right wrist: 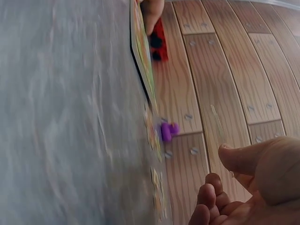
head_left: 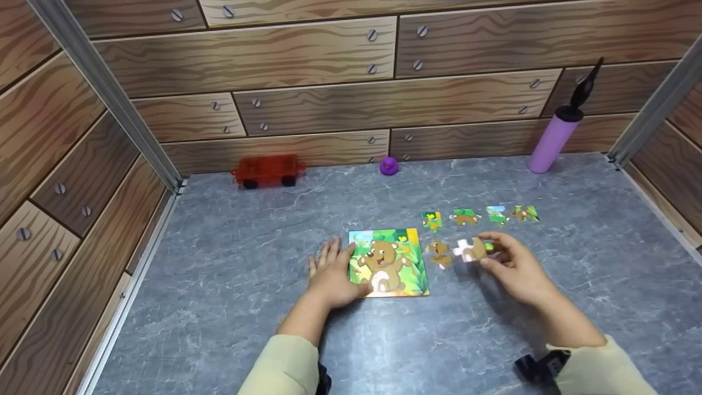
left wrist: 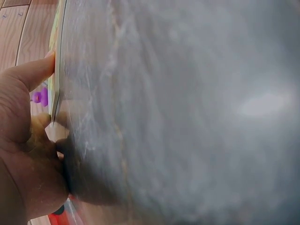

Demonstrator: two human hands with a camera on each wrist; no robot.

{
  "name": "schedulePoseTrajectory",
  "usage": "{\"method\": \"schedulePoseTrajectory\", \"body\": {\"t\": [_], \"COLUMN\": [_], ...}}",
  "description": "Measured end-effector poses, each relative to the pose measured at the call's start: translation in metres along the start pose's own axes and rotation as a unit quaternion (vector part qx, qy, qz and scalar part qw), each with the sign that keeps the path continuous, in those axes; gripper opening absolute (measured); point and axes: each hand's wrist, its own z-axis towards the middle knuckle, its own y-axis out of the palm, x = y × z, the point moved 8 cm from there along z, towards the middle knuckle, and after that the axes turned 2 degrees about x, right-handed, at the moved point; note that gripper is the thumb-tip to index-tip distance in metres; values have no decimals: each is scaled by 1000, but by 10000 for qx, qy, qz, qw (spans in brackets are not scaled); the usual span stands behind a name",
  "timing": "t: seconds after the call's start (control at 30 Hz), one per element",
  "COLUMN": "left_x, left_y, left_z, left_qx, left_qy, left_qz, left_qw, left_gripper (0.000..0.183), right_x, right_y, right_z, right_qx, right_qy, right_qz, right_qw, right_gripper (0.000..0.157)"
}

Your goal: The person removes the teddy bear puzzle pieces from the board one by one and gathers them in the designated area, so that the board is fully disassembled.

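Note:
My left hand (head_left: 332,277) rests at the left side of a square puzzle board (head_left: 415,274) with a brown bear picture, fingers spread, thumb over its lower left corner. In the left wrist view, the thumb (left wrist: 40,70) lies against the board's edge (left wrist: 57,79). Just right of the board, my right hand (head_left: 518,271) pinches a jigsaw piece (head_left: 470,250) between thumb and fingertips, raised over the table; the right wrist view shows this piece thin and edge-on. A brown puzzle piece (head_left: 440,254) lies between board and held piece.
Behind the right hand lie several loose pieces, among them a yellow-green piece (head_left: 432,220) and a brown-green piece (head_left: 465,216). Along the back wall stand a red toy wagon (head_left: 269,170), a small purple duck (head_left: 389,166) and a purple pump (head_left: 554,142).

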Motion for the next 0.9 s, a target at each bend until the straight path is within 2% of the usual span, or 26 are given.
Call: {"method": "schedulePoseTrajectory", "body": {"t": [0.2, 0.43, 0.63, 0.9], "left_x": [1, 1, 1, 0], "left_y": [-1, -2, -1, -1], "left_z": [-1, -1, -1, -2], "left_qx": [-14, 5, -10, -52], "left_qy": [7, 29, 27, 17], "left_qz": [32, 43, 30, 31], "left_qw": [10000, 10000, 10000, 10000], "left_gripper": [97, 98, 98, 97], "right_x": [16, 39, 57, 83], "right_y": [-26, -55, -80, -101], "right_z": [0, 0, 0, 3], "right_qx": [242, 334, 452, 394], "right_qy": [70, 447, 591, 938], "right_qz": [2, -595, -790, -1181], "right_qw": [9997, 9967, 9941, 9878], "right_gripper": [48, 49, 48, 50]}}
